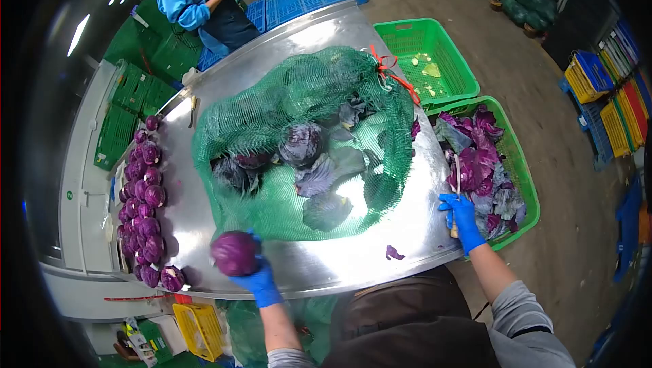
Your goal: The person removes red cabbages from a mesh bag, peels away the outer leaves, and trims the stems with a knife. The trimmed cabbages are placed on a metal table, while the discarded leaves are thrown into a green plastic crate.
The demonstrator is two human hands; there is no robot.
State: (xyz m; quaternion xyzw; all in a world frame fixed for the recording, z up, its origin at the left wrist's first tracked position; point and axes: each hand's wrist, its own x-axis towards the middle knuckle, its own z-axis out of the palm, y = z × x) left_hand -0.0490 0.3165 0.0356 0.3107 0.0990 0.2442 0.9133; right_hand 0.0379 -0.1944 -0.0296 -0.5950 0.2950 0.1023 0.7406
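My left hand (257, 274), in a blue glove, holds a round red cabbage (234, 253) over the near left part of the metal table (367, 249). At the table's right edge my right hand (462, 217), also gloved in blue, is closed around the handle of a knife (457, 176), its blade pointing away from me. A green mesh bag (272, 103) lies across the middle, with a dark cabbage (301, 144) and loose outer leaves (326, 210) at its opening. Red ties (397, 76) are on the bag's far right end.
Several trimmed cabbages (146, 198) line the table's left edge. Right of the table stand a green crate of leaves (519, 195) and another with scraps (441, 49). A person in blue (183, 1) stands beyond the far left edge. A leaf scrap (394, 253) lies near me.
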